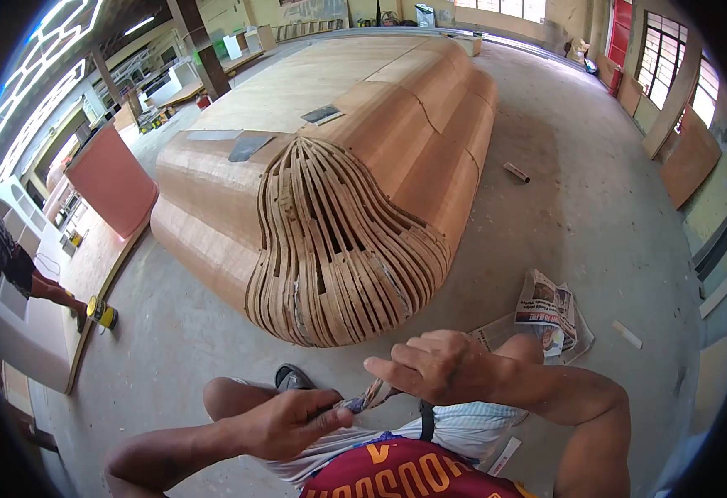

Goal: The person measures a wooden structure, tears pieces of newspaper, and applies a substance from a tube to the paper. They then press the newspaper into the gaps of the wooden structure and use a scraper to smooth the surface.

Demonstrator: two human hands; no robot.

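Note:
Between my two hands, above my lap, stretches a twisted strip of printed paper (370, 397). My left hand (293, 422) pinches its lower end between thumb and fingers. My right hand (442, 365) is curled at its upper end, with the index finger pointing left. In front of me lies a large wooden hull-like form (405, 133), its near end built of curved wood strips (338, 274) with dark gaps between them. Neither hand touches the form.
Newspaper sheets (550, 311) lie on the floor at the right. A yellow can (102, 312) stands near another person (14, 257) at the left. A pink panel (112, 181) leans behind. A short tube (516, 173) lies right of the form.

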